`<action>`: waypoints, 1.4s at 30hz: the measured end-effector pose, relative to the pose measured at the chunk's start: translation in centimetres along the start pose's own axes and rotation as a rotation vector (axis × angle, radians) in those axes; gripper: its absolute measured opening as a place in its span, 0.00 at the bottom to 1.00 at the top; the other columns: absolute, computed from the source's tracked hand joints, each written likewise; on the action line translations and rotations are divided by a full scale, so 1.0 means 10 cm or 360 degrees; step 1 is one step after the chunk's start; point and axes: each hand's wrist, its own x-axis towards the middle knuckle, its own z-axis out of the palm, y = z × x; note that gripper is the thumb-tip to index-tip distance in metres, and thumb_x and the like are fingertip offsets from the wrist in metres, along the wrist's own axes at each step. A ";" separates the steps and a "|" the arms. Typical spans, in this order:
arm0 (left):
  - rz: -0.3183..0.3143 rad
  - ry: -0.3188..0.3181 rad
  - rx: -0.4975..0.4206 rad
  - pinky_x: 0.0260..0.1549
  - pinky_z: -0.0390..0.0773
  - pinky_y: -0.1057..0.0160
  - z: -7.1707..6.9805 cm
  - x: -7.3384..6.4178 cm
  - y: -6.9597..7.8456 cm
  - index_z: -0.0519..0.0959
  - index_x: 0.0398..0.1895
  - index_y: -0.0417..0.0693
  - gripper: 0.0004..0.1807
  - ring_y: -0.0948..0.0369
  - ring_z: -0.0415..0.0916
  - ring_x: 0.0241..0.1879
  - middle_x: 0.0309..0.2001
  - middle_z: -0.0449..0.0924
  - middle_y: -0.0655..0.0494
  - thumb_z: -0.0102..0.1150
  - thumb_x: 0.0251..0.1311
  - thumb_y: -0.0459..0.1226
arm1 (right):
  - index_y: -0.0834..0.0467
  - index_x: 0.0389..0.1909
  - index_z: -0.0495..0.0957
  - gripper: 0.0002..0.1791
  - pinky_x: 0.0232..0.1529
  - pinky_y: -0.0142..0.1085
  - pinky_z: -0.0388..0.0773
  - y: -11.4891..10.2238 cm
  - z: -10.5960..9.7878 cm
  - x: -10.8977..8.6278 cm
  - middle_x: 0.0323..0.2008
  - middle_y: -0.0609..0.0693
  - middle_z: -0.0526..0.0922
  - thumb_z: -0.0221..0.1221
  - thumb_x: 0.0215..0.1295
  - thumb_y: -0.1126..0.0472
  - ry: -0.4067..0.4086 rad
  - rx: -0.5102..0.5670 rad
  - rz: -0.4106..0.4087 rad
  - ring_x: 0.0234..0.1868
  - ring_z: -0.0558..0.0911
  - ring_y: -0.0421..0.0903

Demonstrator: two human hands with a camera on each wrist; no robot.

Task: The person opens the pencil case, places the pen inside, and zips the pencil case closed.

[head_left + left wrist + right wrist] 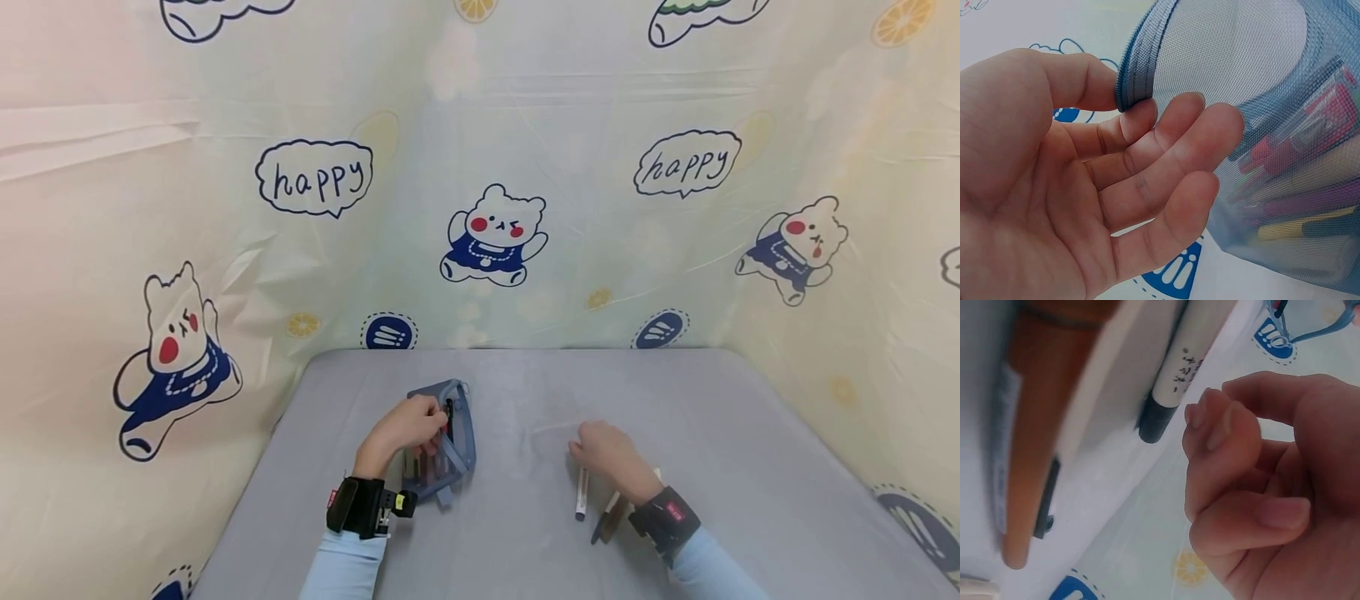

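Observation:
On the left of the table lies a blue mesh pencil case (467, 437) with its zip open and several colourful pens (1310, 162) inside. My left hand (411, 423) pinches its zipped edge (1141, 75) between thumb and index finger, while the other fingers lie along the mesh. Over on the right, my right hand (606, 454) hovers at the far end of a white marker (582, 492) with dark ends. Its fingers (1222, 437) are loosely bent, and nothing shows between them. The marker's black end (1159, 419) appears just beside the fingertips in the right wrist view.
Under the right wrist lie a brown pen (617, 518) and a dark pen (599, 528), close together. The grey table (517, 542) reaches back to a patterned curtain (585, 275) that hangs behind it and along both sides.

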 end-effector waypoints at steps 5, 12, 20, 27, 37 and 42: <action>0.0001 0.0002 0.0003 0.28 0.82 0.53 -0.01 0.01 0.00 0.73 0.28 0.45 0.10 0.57 0.81 0.24 0.26 0.80 0.51 0.48 0.68 0.38 | 0.55 0.21 0.73 0.14 0.20 0.33 0.63 0.02 0.04 -0.02 0.16 0.46 0.71 0.59 0.64 0.53 -0.0007 0.0042 0.0013 0.18 0.69 0.42; 0.0002 -0.0017 -0.0013 0.28 0.82 0.53 0.00 0.01 0.00 0.74 0.29 0.44 0.10 0.57 0.81 0.24 0.26 0.80 0.51 0.48 0.68 0.37 | 0.52 0.17 0.73 0.16 0.18 0.32 0.62 0.00 0.12 -0.04 0.13 0.45 0.71 0.59 0.63 0.53 -0.0075 0.0123 0.0031 0.16 0.69 0.41; 0.0003 -0.0010 0.0002 0.28 0.82 0.53 0.00 0.03 0.00 0.73 0.29 0.45 0.10 0.57 0.81 0.23 0.25 0.80 0.52 0.47 0.68 0.38 | 0.56 0.22 0.73 0.13 0.19 0.33 0.64 0.02 0.14 0.02 0.16 0.47 0.72 0.59 0.63 0.54 -0.0043 0.0157 0.0041 0.18 0.70 0.42; 0.0012 -0.0026 0.0008 0.27 0.82 0.54 0.00 0.02 0.02 0.74 0.30 0.44 0.09 0.57 0.81 0.24 0.26 0.80 0.51 0.48 0.68 0.37 | 0.56 0.23 0.72 0.14 0.18 0.32 0.65 0.05 0.14 0.06 0.17 0.48 0.73 0.58 0.65 0.53 -0.0087 0.0293 0.0107 0.17 0.71 0.43; 0.0001 -0.0024 -0.0007 0.27 0.82 0.54 0.00 0.03 0.01 0.74 0.30 0.45 0.10 0.57 0.81 0.23 0.25 0.80 0.52 0.48 0.68 0.37 | 0.55 0.31 0.78 0.12 0.17 0.34 0.71 0.09 0.06 0.16 0.19 0.49 0.76 0.56 0.69 0.51 -0.0170 0.0579 0.0058 0.17 0.75 0.45; -0.0003 -0.0013 -0.0017 0.28 0.82 0.53 0.00 0.02 0.01 0.75 0.30 0.44 0.10 0.57 0.81 0.24 0.26 0.80 0.51 0.48 0.68 0.37 | 0.57 0.34 0.80 0.13 0.18 0.33 0.72 0.00 0.01 0.26 0.20 0.49 0.77 0.55 0.68 0.51 -0.0167 0.0641 0.0062 0.18 0.75 0.44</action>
